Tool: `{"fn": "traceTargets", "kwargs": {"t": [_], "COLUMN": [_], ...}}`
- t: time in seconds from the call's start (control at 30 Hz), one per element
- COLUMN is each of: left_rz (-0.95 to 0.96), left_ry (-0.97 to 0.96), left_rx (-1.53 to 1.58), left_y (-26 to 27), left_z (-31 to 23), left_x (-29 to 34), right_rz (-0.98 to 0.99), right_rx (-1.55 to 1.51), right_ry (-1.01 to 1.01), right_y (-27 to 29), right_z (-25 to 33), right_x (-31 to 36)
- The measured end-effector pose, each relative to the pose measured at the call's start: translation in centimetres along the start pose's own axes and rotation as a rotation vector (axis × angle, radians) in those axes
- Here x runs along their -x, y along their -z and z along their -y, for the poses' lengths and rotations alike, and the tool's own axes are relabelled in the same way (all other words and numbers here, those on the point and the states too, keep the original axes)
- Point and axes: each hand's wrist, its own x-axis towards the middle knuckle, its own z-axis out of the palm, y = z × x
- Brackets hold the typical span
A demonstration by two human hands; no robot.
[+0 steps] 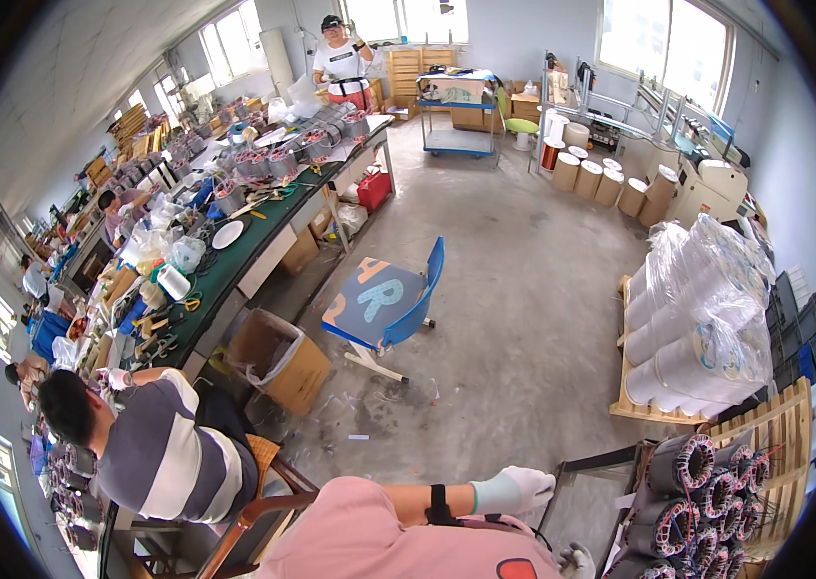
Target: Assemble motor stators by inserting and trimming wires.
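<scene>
My left hand (516, 490), in a pale glove with a black band on the wrist, reaches across to the right. Its fingers are curled round the dark handle at the near end of a metal cart (610, 460). Lower down, partly hidden by my pink shirt, my gloved right hand (577, 560) is curled at the same handle. Beyond both hands, stacked grey motor stators (680, 465) with copper windings and red and blue leads stand on the right side of the cart.
A wooden pallet (654, 413) bears plastic-wrapped white drums (697, 328). A blue chair (413, 314) and a cardboard box (297, 372) stand ahead to the left. A person in a striped shirt (171, 449) sits at the long cluttered workbench (234, 253); another person (342, 63) stands at its far end.
</scene>
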Motion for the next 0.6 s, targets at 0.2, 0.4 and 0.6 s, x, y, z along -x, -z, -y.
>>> {"fn": "traceTargets", "kwargs": {"t": [0.2, 0.4, 0.6], "left_rz": [-0.073, -0.297, -0.573], "left_ry": [0.051, 0.077, 0.172], "left_rx": [0.032, 0.119, 0.103], "left_y": [0.8, 4.8, 17.0], "left_z": [1.2, 2.9, 4.6], "left_x": [2.0, 3.4, 5.3], "right_rz": [0.052, 0.150, 0.160], "right_rx": [0.087, 0.056, 0.054], "right_ry": [0.038, 0.001, 0.010], "right_y": [-3.3, -2.0, -3.9], "right_z": [0.7, 0.7, 1.5], "right_x": [0.3, -1.3, 2.4]}}
